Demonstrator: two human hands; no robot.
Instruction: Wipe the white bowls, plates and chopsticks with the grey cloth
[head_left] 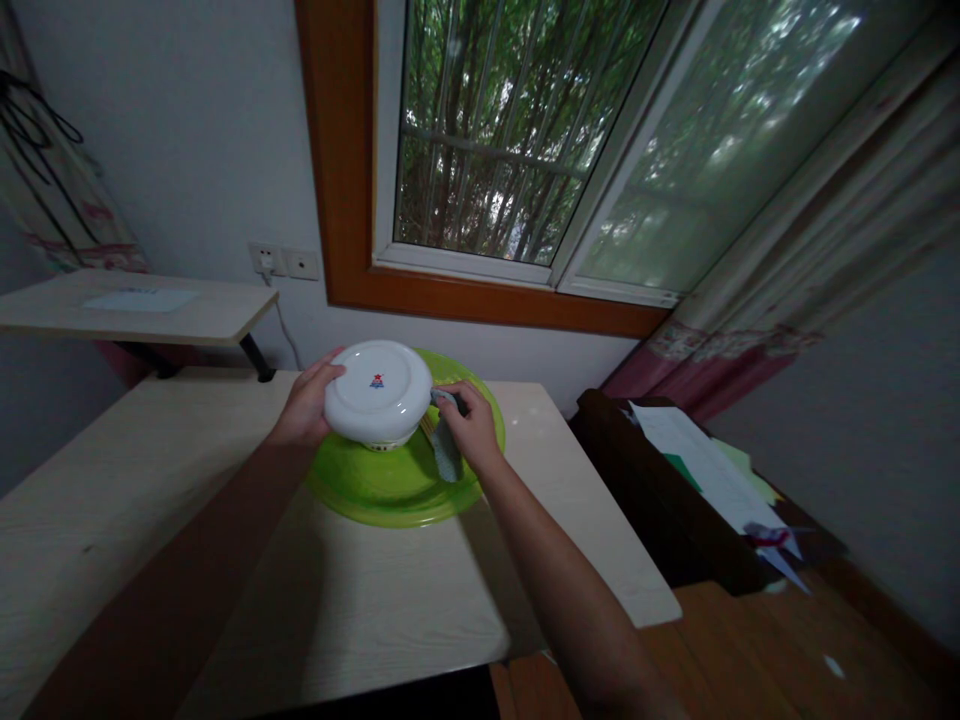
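My left hand (306,402) grips the left edge of a white plate (379,395), its underside with a small red and blue mark turned towards me. At the plate's right edge, my right hand (471,425) pinches a grey-green cloth (448,450), which hangs down below the fingers. Beneath both hands lies a large round green tray (405,505) on the table. Part of a patterned bowl (386,445) shows under the plate. Thin yellowish sticks, perhaps chopsticks, are partly hidden behind the cloth.
The pale wooden table (390,590) carries a small raised shelf (217,320) with a paper (141,299) at the back left. A wall socket (267,260) has a cable plugged in. Right of the table, papers (701,460) lie on a dark brown piece of furniture (645,500). Behind is a window.
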